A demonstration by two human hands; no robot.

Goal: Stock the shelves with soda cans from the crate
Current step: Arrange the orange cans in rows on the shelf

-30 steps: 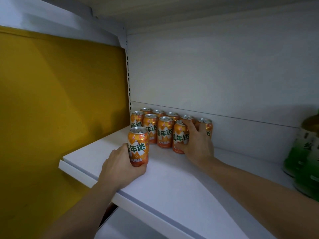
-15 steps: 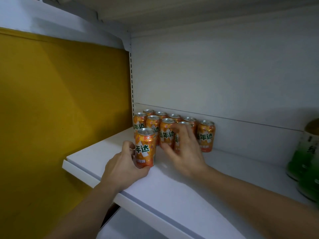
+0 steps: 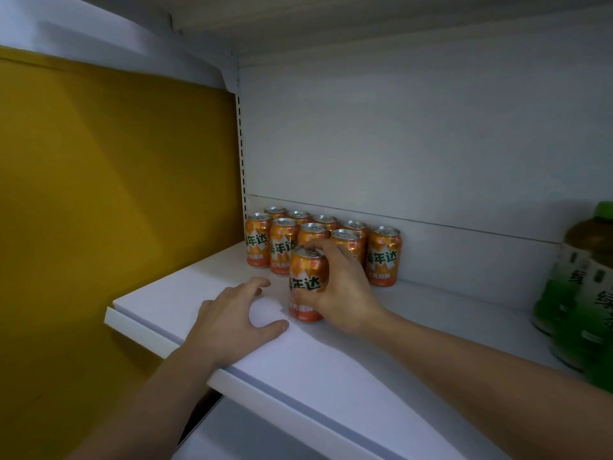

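Behind held can (image 3: 306,284): can rows (image 3: 285,242); green bottles (image 3: 577,293) rt.

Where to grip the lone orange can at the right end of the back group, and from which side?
Grip the end can around its mid-body, coming from the front-right. It stands upright; its right flank and front face are bare, while its left side is close to the next can and the shelf's back wall is close behind it. A top-down pinch on the rim also looks feasible.

- Orange cans (image 3: 318,240) are crowding the shelf's (image 3: 331,366) back left corner, blocking reach there
- Green bottles (image 3: 577,293) are walling off the right edge
- Bare surface is lying open along the front edge, between cans and bottles
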